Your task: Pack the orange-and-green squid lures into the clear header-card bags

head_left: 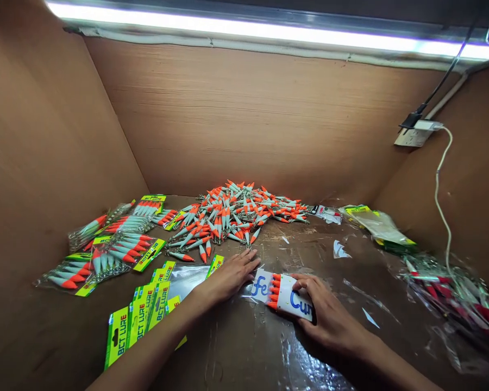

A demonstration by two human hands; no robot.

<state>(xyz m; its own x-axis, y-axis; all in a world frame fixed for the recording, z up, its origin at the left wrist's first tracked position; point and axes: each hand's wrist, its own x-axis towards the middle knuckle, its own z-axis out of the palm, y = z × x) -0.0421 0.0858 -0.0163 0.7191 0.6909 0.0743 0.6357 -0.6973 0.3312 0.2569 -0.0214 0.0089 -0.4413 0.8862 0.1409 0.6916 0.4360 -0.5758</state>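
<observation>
My right hand grips the outer end of a white piece with blue lettering, thumb on the near edge and fingers on the far one. A row of several orange lure tips sticks out of its left end. Just left of these tips lies another white lettered piece, apparently with clear plastic around it. My left hand rests palm down with fingers stretched out, its fingertips beside that piece. Under and beside this hand lies a clear bag with a yellow-green header.
A large heap of orange-and-white lures lies at the back. Filled lure packs are at the left; header bags fan out nearer. Rightward are stacked bags, red lures in plastic and a hanging white cable.
</observation>
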